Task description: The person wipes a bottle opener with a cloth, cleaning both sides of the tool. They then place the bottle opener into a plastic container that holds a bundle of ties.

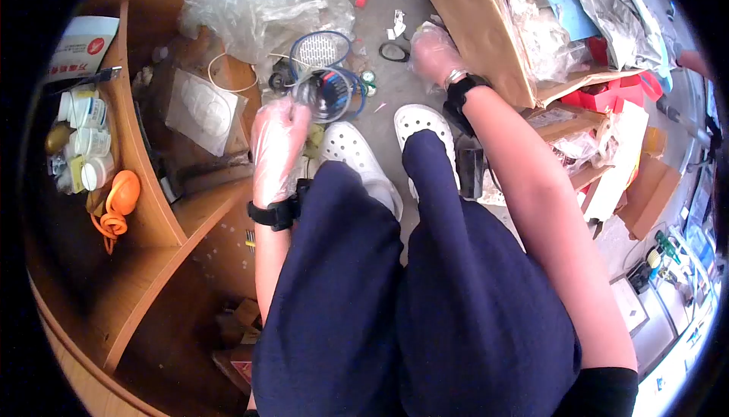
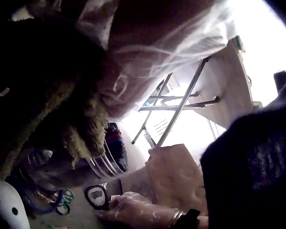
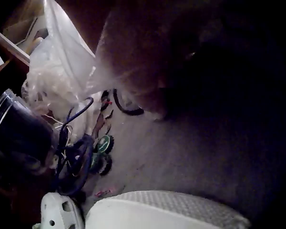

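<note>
My left hand (image 1: pixel 279 136), in a clear plastic glove, grips a round transparent jar (image 1: pixel 331 92) with dark contents, tilted above the floor beside the white shoe. Ragged yellowish cloth (image 2: pixel 88 129) hangs close under this hand in the left wrist view. Across the gap, my gloved right hand (image 1: pixel 437 54) reaches down to the floor beside the cardboard box. Its fingertips are right at a black ring (image 1: pixel 394 52); I cannot tell whether they hold something. Blue cord (image 3: pixel 86 162) and small green-and-white round pieces (image 1: pixel 368 81) lie between the hands.
Crumpled clear plastic (image 1: pixel 258 7) fills the back left. A wooden cabinet (image 1: pixel 152 182) holding white bottles (image 1: pixel 91 132) and an orange bulb (image 1: pixel 123 193) stands at left. The open cardboard box (image 1: pixel 486 30) full of wrappings is at right. White shoes (image 1: pixel 353 155) stand on the floor.
</note>
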A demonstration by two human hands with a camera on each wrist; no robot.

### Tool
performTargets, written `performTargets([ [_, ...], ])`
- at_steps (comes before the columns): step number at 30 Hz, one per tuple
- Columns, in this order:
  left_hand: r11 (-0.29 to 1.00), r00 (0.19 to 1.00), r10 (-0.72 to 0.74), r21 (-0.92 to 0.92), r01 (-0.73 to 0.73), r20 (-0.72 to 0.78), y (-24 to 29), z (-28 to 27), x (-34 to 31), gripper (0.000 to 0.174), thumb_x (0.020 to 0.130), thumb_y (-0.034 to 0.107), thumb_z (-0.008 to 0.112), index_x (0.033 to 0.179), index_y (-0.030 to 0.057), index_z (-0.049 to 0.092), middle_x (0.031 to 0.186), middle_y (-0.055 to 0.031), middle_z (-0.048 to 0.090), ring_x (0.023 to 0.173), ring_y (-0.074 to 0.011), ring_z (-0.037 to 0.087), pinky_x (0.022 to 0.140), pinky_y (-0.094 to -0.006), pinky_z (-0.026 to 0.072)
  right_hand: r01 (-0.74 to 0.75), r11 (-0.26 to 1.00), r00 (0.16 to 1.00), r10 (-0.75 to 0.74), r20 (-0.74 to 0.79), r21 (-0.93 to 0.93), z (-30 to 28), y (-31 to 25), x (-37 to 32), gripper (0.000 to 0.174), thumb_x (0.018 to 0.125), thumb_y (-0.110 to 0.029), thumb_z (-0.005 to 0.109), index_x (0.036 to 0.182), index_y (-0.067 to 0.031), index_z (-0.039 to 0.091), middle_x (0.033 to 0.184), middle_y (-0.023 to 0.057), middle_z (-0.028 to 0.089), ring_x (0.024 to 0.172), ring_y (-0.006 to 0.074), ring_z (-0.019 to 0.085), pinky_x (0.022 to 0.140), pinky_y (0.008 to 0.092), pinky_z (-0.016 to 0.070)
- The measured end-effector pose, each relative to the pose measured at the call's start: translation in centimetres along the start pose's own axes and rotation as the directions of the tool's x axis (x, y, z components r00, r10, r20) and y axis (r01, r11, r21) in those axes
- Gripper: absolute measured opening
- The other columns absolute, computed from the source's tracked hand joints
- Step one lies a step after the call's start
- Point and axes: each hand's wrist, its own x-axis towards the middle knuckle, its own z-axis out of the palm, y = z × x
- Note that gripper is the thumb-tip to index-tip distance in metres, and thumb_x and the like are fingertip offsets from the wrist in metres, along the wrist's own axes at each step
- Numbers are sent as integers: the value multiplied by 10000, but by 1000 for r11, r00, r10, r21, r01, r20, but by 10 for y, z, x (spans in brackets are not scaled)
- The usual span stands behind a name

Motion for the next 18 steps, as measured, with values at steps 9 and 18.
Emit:
performTargets([
  [9, 977, 964, 214, -22, -214, 157, 13, 69, 33, 292, 845, 220, 512, 748, -52, 547, 684, -236, 531, 637, -342, 553, 617, -440, 415, 199, 943, 887, -58, -457, 266, -106, -33, -122, 243, 874, -216, 563, 807, 16, 592, 745, 203, 589, 773, 399, 602, 714, 476, 478],
  [18, 981, 970, 152, -150, -124, 191, 11, 87, 44, 350, 858, 301, 620, 764, -35, 591, 702, -194, 557, 665, -308, 549, 639, -416, 427, -166, -60, 959, 223, 175, 984, -144, -34, -128, 292, 970, -286, 545, 870, -22, 621, 776, 42, 680, 642, 46, 531, 593, 198, 415],
])
